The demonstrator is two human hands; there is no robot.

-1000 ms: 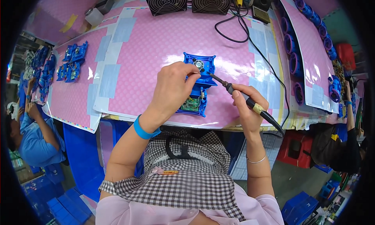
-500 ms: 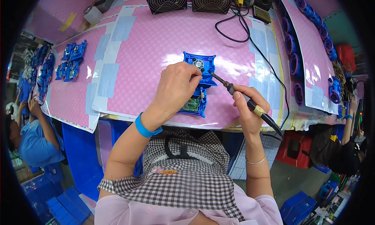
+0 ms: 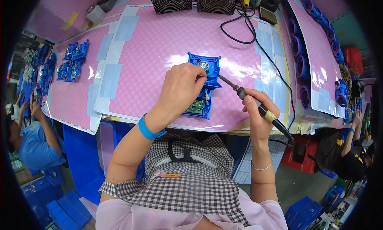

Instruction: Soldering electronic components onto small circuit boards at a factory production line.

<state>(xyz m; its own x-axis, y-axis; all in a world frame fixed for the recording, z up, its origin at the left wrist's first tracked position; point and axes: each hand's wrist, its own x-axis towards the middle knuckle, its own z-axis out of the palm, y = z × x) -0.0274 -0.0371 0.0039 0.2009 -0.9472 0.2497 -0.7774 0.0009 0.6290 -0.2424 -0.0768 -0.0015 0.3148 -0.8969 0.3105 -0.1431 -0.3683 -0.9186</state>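
Observation:
My right hand point(image 3: 258, 117) grips a soldering iron point(image 3: 241, 92) like a pen. Its tip points up and left at the right side of a blue plastic housing point(image 3: 215, 60); contact is unclear. A round speaker-like part point(image 3: 203, 65) sits in this housing. My left hand point(image 3: 179, 88) reaches over the housing's left side, thumb and fingertips pinched together; what they hold is too small to make out. Toward me lies a second blue housing piece point(image 3: 208, 110) carrying a green circuit board point(image 3: 196, 106), partly covered by my left hand.
Two black fans point(image 3: 217, 1) stand at the far edge of the pink-covered table. The black cord point(image 3: 275, 66) runs along the right side. More blue assemblies point(image 3: 74, 60) lie at left, and blue ring-shaped parts point(image 3: 300, 66) line the right. Co-workers sit on both sides.
My right hand and the soldering iron have shifted slightly right and toward me, drawing the tip a little away from my left fingertips. My left hand stays nearly still.

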